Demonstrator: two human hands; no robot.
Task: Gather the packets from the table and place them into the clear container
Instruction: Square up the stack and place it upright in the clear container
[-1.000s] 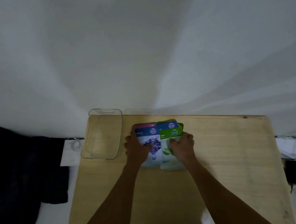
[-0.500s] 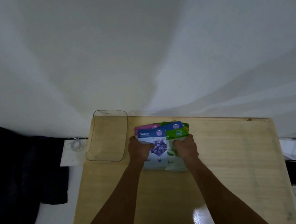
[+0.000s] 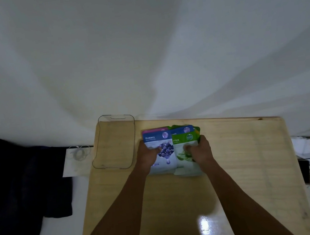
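- both stacks look squared up tighter than a second ago, so gathering's nearly done
- left hand (image 3: 148, 154) curled on the blueberry packets (image 3: 160, 150), right hand (image 3: 200, 150) on the aloe packets (image 3: 185, 153)
- all on the table (image 3: 237, 165), clear container (image 3: 113, 141) just left, still empty

2 hands on the job: the left hand (image 3: 149, 155) and the right hand (image 3: 201, 150). 1 clear container (image 3: 113, 142), nothing showing inside it. 1 wooden table (image 3: 237, 165) under it all. Packets now: 1 blueberry packet (image 3: 158, 139) on top at the left, 1 aloe vera packet (image 3: 183, 139) on top at the right, 1 more blue packet (image 3: 182, 129) peeking out behind that, 1 pink edge (image 3: 154, 130) behind the blueberry, and green edges (image 3: 197, 129) at the far right. At least 4 packets, and the stack hides the exact total.
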